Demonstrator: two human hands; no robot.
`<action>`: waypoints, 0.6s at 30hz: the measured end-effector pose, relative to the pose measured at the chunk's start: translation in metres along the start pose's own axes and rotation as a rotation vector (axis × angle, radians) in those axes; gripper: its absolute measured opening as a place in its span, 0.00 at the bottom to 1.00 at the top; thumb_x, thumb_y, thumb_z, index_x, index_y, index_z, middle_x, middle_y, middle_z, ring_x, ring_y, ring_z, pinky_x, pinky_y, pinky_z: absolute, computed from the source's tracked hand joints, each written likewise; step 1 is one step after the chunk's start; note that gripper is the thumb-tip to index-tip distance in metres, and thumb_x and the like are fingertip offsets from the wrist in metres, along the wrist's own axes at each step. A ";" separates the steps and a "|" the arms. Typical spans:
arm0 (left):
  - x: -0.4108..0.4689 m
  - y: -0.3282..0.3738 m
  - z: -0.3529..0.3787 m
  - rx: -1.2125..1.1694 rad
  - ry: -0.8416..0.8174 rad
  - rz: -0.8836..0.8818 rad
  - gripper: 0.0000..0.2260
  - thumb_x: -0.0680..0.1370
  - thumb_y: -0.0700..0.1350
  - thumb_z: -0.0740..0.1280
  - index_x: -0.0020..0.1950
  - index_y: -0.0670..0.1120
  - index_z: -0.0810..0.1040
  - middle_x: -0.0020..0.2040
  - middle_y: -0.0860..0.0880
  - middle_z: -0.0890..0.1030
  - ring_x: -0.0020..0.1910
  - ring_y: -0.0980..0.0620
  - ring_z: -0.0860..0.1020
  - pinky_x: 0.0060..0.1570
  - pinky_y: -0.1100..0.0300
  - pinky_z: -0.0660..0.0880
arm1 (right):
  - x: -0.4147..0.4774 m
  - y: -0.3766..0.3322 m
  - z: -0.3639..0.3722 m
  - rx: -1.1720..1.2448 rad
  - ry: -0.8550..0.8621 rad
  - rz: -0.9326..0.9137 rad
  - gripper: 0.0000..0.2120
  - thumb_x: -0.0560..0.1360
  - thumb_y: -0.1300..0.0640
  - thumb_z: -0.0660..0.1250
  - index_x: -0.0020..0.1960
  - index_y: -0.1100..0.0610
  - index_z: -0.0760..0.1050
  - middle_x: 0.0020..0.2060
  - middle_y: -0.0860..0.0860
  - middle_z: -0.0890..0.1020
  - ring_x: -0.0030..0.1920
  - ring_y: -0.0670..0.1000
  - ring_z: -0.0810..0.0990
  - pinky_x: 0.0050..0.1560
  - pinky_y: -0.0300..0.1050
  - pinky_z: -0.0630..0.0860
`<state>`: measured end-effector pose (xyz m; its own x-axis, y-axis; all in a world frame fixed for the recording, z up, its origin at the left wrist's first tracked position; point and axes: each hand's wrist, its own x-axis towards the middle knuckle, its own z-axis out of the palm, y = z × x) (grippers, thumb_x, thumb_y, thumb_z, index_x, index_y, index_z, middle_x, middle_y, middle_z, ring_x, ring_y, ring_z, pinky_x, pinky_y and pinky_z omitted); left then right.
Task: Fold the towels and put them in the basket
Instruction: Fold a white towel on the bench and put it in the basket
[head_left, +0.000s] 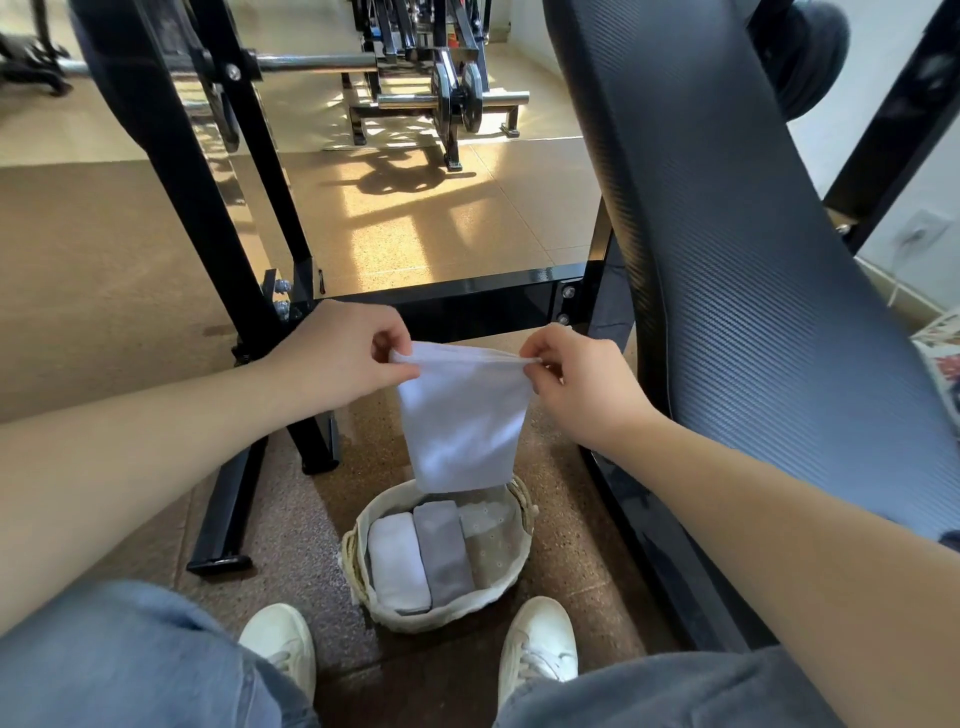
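Towel handling observed from the head view. One white towel (462, 421) is held in the air by its upper edge and hangs down, doubled on itself. The left hand (343, 353) pinches the upper left corner between thumb and curled fingers. The right hand (576, 384) pinches the upper right corner the same way, and the top edge is drawn fairly taut between the two. The towel's lower edge overlaps the far rim of the basket (441, 618) in this view; whether cloth and rim touch cannot be told.

The basket is round and woven, with a pale cloth lining turned over its rim. It stands on the speckled floor (571, 561), between two white shoes, the left shoe (280, 649) and the right shoe (537, 644). Inside, a folded white towel (397, 561) lies along the left side. A folded grey towel (444, 551) lies against it (the two lie side by side, lengthwise). The right part of the basket shows only the beige eyelet lining (493, 545).

Surroundings: blue jeans (130, 660) cover both legs at the bottom of the picture. A black padded bench (727, 260) slopes down the right side. A black steel crossbar (467, 301) runs just beyond the hands. A barbell (452, 98) with plates rests well back, among patches of sunlight.
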<state>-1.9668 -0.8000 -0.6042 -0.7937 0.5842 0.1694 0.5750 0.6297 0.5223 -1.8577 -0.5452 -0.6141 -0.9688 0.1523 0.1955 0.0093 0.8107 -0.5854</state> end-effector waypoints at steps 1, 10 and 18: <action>0.001 -0.001 0.000 -0.072 0.019 -0.033 0.08 0.74 0.51 0.77 0.46 0.57 0.78 0.37 0.59 0.82 0.32 0.61 0.81 0.33 0.71 0.73 | 0.001 0.001 -0.001 0.035 0.016 0.015 0.07 0.81 0.58 0.65 0.58 0.52 0.78 0.51 0.49 0.84 0.49 0.49 0.82 0.47 0.41 0.77; -0.001 0.010 0.012 -0.617 -0.217 -0.346 0.09 0.85 0.49 0.62 0.60 0.46 0.76 0.58 0.46 0.82 0.51 0.48 0.85 0.50 0.45 0.83 | 0.005 -0.002 0.008 0.637 -0.154 0.333 0.01 0.83 0.54 0.61 0.54 0.50 0.70 0.57 0.54 0.74 0.56 0.56 0.79 0.43 0.55 0.86; 0.003 0.011 0.015 -0.880 -0.134 -0.492 0.16 0.80 0.40 0.69 0.66 0.45 0.71 0.59 0.39 0.82 0.53 0.47 0.85 0.46 0.58 0.83 | 0.009 -0.003 0.003 0.921 -0.117 0.461 0.19 0.77 0.65 0.72 0.63 0.55 0.68 0.57 0.62 0.78 0.54 0.60 0.84 0.45 0.49 0.85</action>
<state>-1.9602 -0.7838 -0.6108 -0.8429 0.4485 -0.2973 -0.2029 0.2468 0.9476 -1.8669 -0.5476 -0.6132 -0.9377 0.2421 -0.2492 0.2403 -0.0662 -0.9684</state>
